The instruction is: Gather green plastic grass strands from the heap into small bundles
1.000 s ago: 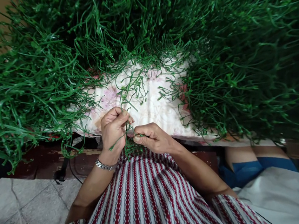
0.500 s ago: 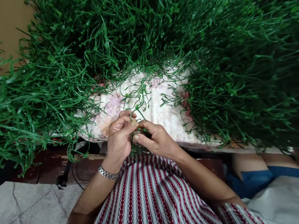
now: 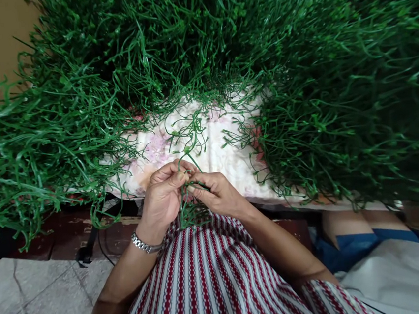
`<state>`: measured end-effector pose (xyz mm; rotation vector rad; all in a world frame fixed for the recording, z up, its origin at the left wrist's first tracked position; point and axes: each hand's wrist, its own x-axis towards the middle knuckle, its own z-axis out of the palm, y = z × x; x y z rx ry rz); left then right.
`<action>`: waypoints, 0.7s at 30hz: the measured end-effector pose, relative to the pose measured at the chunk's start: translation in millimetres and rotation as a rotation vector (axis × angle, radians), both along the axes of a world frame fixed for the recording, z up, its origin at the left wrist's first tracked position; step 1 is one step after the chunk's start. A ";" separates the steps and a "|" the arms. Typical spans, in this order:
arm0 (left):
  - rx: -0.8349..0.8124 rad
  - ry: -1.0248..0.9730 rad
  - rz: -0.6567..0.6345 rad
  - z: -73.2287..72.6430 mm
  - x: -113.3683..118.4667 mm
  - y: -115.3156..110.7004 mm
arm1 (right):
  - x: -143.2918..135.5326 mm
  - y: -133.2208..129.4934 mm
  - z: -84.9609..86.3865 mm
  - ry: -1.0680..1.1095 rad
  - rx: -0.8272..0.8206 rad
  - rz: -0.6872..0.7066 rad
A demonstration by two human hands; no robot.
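Note:
My left hand [image 3: 163,196], with a metal watch at the wrist, pinches thin green plastic stems [image 3: 195,212] between thumb and fingers. Close against it, my right hand [image 3: 218,191] is closed on part of the same stems. One stem loops up above the fingertips, and a tangle of strands hangs below the hands over the striped clothing. Just beyond the fingers, a small green sprig [image 3: 192,131] lies on the floral cloth [image 3: 225,163]. The exact spot where the fingertips meet the stems is partly hidden.
Large heaps of green artificial stems rise at the left [image 3: 44,138], along the back [image 3: 182,31] and at the right [image 3: 338,110]. A brown cardboard box [image 3: 349,225] and a grey cover [image 3: 402,276] are at the lower right. Tiled floor [image 3: 55,285] shows at the lower left.
The view has shifted slightly. My right thumb has closed in toward its fingers around the stems, and more of the green strands show below my hands.

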<state>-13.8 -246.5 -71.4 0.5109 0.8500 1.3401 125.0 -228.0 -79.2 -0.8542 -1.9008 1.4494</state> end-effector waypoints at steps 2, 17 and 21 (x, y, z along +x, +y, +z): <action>0.003 0.009 0.015 -0.4 0.2 0.1 | -0.3 -1.5 0.1 -0.088 0.096 -0.027; -0.128 -0.112 -0.010 0.0 1.7 -0.6 | -5.1 -5.5 -6.6 -0.127 0.549 0.111; -0.141 -0.160 -0.005 4.0 -3.1 4.1 | -4.7 -11.9 -6.7 -0.015 0.497 0.170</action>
